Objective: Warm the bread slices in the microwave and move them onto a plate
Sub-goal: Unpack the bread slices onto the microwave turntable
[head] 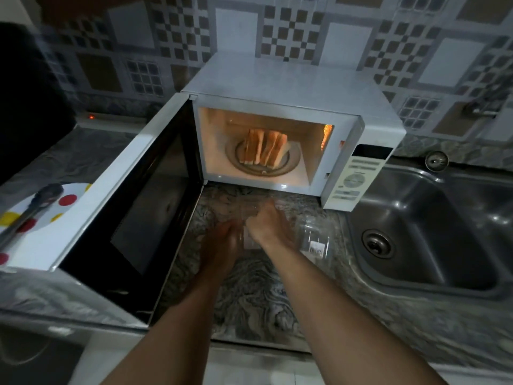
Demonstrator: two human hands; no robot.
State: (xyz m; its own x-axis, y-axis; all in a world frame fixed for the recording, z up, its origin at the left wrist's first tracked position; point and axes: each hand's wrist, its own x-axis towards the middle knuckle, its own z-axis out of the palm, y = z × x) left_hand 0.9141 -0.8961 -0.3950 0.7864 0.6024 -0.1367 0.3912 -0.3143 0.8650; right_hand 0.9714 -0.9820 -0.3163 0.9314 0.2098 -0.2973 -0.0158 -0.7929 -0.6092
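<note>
Several bread slices [263, 147] stand on edge on the turntable inside the lit white microwave [291, 87], whose door [133, 207] hangs wide open to the left. On the counter in front of it lies a clear plastic bread container [313, 240]. My left hand [222, 245] and my right hand [268, 226] are both on its left part, fingers closed on the plastic. A white plate with red and yellow dots [66, 198] sits at far left behind the door, with black tongs [30, 209] lying across it.
A steel sink [433, 232] with its drain [377, 243] fills the right side. The marbled counter [249, 295] runs along the front. A dark appliance [25, 101] stands at the far left, and a tiled wall rises behind the microwave.
</note>
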